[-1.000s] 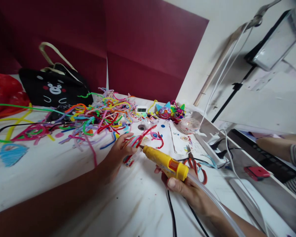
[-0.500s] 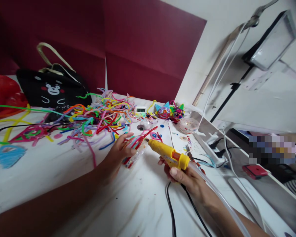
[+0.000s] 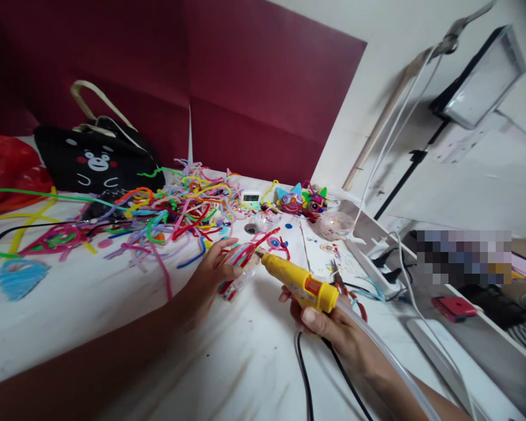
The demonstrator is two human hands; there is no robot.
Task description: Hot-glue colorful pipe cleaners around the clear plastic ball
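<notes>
My left hand [image 3: 214, 275] is wrapped round a clear plastic piece [image 3: 245, 276] with red, white and blue fuzzy strips on it. Some red strip ends stick out beyond my fingers. My right hand [image 3: 318, 318] grips a yellow glue gun [image 3: 298, 280] by its handle. The gun's nozzle points left and is right beside the strips; whether it touches them is too small to tell. A clear glue stick runs back from the gun over my right forearm. Behind the clear piece lies a flat pink and blue shape [image 3: 274, 242] with red strips.
Tangled fuzzy sticks [image 3: 188, 204] cover the back left, near a black bag [image 3: 99, 158]. Two colourful cat faces [image 3: 290, 200] and a small digital display [image 3: 251, 197] stand at the back. Scissors [image 3: 359, 304], a power strip [image 3: 388, 275] and cables lie right. A striped sleeve shows far right.
The camera view has shifted slightly. The red strip end by the nozzle sits a little lower, and the scissors' handles show more beside my right hand. Both hands keep their holds.
</notes>
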